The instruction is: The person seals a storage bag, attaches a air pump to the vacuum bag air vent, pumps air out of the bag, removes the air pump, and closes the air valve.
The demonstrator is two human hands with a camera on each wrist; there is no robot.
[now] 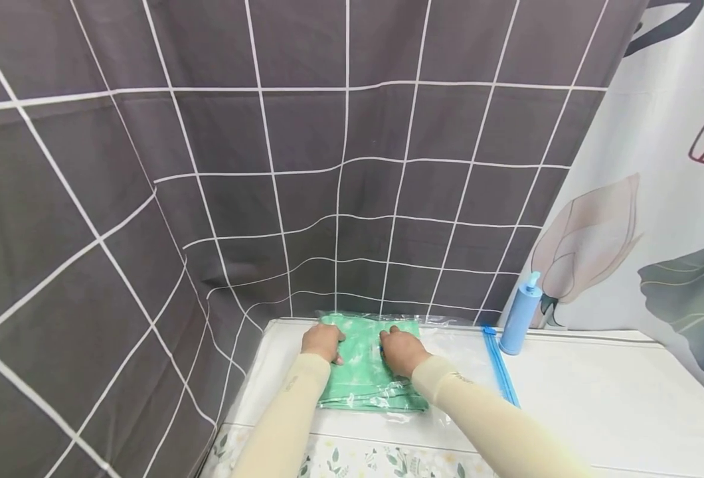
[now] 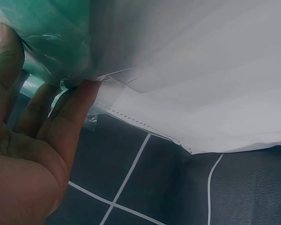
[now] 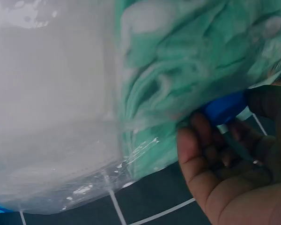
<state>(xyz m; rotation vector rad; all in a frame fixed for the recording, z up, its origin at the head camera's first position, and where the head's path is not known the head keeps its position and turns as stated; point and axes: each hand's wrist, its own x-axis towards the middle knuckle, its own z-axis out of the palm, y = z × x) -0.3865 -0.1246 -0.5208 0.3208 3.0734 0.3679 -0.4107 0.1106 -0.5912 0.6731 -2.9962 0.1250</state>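
Folded green cloth [image 1: 359,362] lies flat inside a clear plastic storage bag [image 1: 456,348] on a white tabletop. The bag has a blue zip strip [image 1: 498,365] at its right end. My left hand [image 1: 322,342] rests on the left part of the bag; in the left wrist view its fingertips [image 2: 91,89] touch the plastic, with the thumb spread apart from them. Over the middle of the bag, my right hand [image 1: 401,350] pinches a small round blue cap [image 3: 225,108] between thumb and fingers. The hand itself mostly hides this cap in the head view.
A blue pump bottle [image 1: 521,315] stands just right of the zip strip. Dark curtain with white grid lines [image 1: 304,192] hangs behind and left of the table [image 1: 621,392]. A floral cloth [image 1: 382,457] covers the near edge.
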